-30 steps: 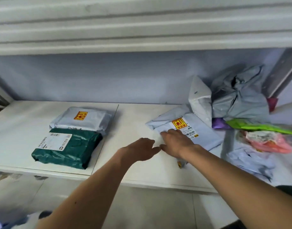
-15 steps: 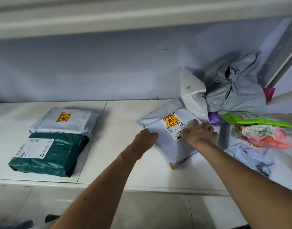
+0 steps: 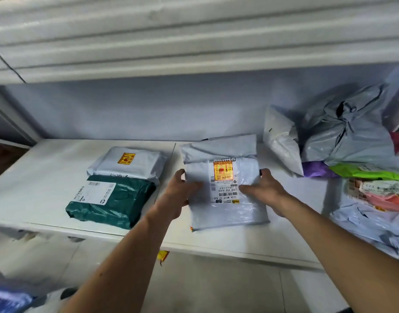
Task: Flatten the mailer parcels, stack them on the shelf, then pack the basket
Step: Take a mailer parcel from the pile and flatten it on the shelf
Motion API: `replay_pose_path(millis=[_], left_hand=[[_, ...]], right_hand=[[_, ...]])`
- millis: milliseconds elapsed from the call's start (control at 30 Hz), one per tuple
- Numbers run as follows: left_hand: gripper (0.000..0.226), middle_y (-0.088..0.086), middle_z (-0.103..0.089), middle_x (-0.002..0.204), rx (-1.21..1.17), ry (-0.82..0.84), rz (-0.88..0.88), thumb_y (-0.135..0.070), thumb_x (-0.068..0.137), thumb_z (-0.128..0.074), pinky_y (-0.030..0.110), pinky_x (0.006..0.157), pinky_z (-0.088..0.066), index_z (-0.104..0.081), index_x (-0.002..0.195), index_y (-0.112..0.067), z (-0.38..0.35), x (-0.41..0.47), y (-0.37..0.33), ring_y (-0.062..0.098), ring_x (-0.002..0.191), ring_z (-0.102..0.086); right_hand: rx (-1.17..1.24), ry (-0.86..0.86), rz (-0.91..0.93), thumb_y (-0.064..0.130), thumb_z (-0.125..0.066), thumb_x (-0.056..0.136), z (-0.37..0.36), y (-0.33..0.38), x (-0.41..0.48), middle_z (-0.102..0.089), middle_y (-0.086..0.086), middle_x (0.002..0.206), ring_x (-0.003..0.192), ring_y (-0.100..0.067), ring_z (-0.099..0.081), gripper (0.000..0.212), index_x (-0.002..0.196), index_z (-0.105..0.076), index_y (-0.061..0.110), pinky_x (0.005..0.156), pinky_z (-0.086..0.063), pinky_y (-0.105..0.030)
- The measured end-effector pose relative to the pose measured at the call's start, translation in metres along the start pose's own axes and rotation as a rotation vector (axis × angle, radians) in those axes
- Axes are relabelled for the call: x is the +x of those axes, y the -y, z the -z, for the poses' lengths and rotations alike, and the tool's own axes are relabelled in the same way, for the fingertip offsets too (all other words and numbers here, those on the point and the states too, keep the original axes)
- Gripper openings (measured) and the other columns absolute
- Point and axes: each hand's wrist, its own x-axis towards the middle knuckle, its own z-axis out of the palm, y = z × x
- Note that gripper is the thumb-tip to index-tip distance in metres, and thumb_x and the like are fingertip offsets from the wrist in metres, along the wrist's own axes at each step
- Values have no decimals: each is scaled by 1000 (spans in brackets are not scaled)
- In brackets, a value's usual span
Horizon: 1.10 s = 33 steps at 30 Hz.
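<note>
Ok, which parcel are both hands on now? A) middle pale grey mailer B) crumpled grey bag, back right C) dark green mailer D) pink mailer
A: the left hand and right hand grip the side edges of the middle pale grey mailer; the dark green mailer lies untouched.

Soft, cool, even light, weak shadows. Glare washes out the orange square sticker (image 3: 222, 170) on the pale grey plastic mailer (image 3: 227, 206). Straight lines bend at 12 o'clock; the 7 o'clock corner is blurred.
</note>
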Motion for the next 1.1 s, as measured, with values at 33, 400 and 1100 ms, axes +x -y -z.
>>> replay_pose_path(millis=[33,400,1100], left_hand=[[47,8,-69,107,0,33,-35,4,82,-70,32,69,-58,-55,116,-26,9,-2,1,22,87,-67],[106,-4,-65,115,360,-100,-91,-21,41,-86,44,85,-58,-40,135,-35,68,-17,9,23,106,-62],[25,11,-74,101,-88,111,-109,-7,85,-71,25,70,-57,-64,109,-3,71,-53,-39,21,88,-73]], right_hand=[[-16,22,29,32,-81,74,-5,4,-3,-58,-6,117,106,-26,-59,70,126,-35,18,92,-51,-42],[136,201,211,20,-82,77,-30,45,-23,-59,10,112,107,-14,-59,73,130,-32,25,94,-49,-32],[458,153,291,5,-74,82,-24,73,-31,-75,6,94,81,-3,-70,22,101,-70,16,67,-50,-14]])
